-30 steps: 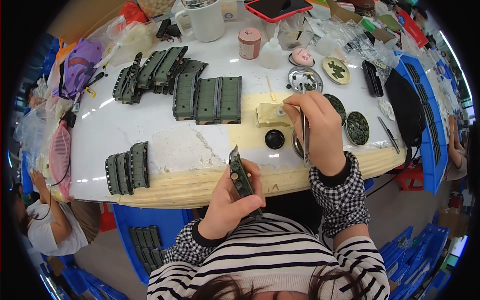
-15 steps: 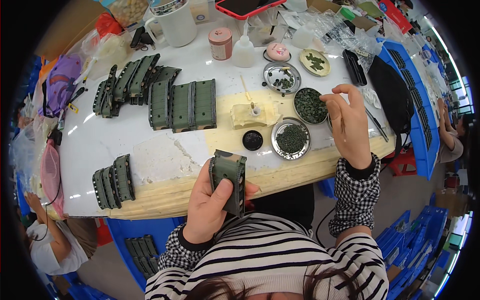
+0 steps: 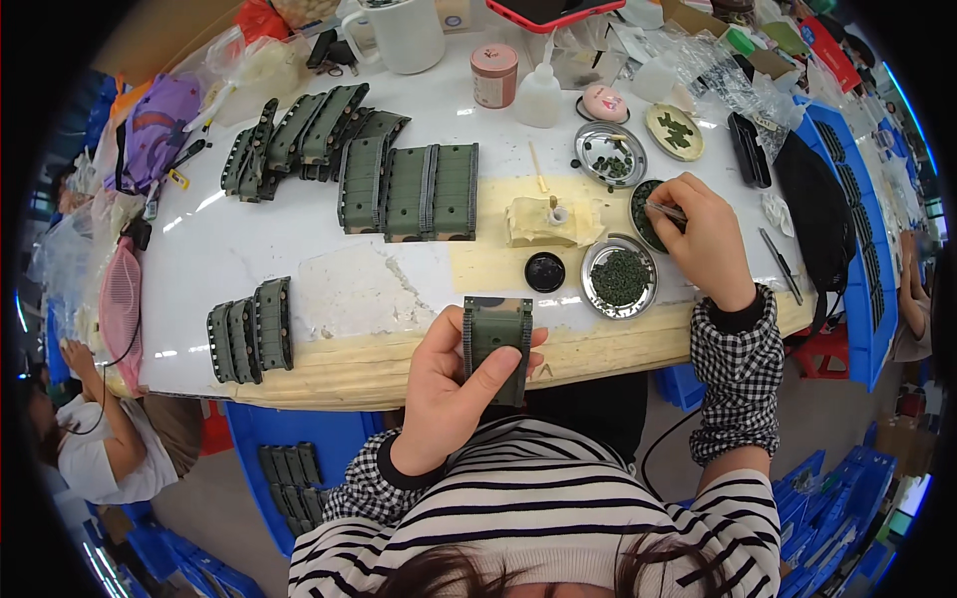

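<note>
In my left hand (image 3: 444,404) is a curved green camouflage panel (image 3: 496,334), gripped between thumb and fingers, its broad face turned toward me. My right hand (image 3: 713,239) pinches thin metal tweezers (image 3: 666,210). Their tips reach into a round dish (image 3: 635,231) of dark green bits, which the hand partly covers. Just nearer me stands a steel dish (image 3: 620,313) holding finer green pieces. Left of it sits a small black pot (image 3: 544,271). Behind that pot lies a block wrapped in pale tape (image 3: 538,229).
Several similar panels (image 3: 409,194) stand at the back left, with a smaller group (image 3: 249,332) at the front left. A white squeeze bottle (image 3: 539,98), a pink tin (image 3: 493,77) and a white mug (image 3: 409,40) stand behind. Blue trays (image 3: 847,199) flank the right side.
My right hand has lowered the tweezers into the dish of green bits. The panel in my left hand has turned to show its face more squarely. The whole view has shifted.
</note>
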